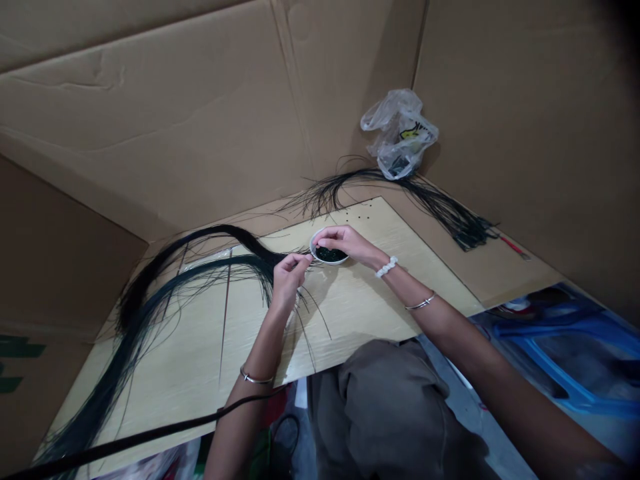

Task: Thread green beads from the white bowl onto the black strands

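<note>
My left hand [289, 275] is closed in a pinch just left of a small white bowl [336, 262]. A thin dark strand [316, 259] appears to run out from its fingertips. My right hand [345, 240] reaches over the bowl's rim with thumb and fingers pressed together; whatever it pinches is too small to make out. Tiny dark glossy pieces [330, 255] lie inside the bowl. Left of my left hand, two long bundles of thin strands, one black [200, 233] and one dark blue-green [155, 297], curve across the board.
A pale board [360, 313] covers the work surface between cardboard walls [200, 120]. Behind it lies another bunch of dark strands [430, 207] with bundled ends and a red-handled tool [515, 247]. A clear plastic bag [403, 137] rests in the corner. Small dark dots [359, 217] sit near the board's far edge.
</note>
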### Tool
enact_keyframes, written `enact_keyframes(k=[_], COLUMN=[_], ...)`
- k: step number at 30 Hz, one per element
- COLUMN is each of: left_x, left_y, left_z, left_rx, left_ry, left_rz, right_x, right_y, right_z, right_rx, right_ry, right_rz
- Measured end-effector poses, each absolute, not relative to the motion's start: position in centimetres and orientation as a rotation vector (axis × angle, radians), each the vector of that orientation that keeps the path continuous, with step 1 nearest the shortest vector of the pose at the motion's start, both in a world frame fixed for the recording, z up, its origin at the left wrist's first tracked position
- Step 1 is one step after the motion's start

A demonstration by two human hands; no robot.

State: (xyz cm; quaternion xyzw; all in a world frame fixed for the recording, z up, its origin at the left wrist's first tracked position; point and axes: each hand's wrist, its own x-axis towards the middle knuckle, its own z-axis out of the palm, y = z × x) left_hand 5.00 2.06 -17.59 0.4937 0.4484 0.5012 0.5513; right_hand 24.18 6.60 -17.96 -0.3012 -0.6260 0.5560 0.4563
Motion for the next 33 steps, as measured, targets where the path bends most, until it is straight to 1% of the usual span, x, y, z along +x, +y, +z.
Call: enact_keyframes(k=[18,33], left_x=[4.98,4.84], left_y=[2.07,2.23], left_z=[-17.65,-17.86], left_rx=[1.182,1.192], left_ry=[1.076,1.074], left_rz=[1.174,1.157], right_x=[24.25,24.37], right_y=[6.77,6.98], right_z=[-18.23,-18.54], right_rx=[-0.734,-0.736], right_ry=[-1.560,-1.651], right_rz=[1.369,1.300])
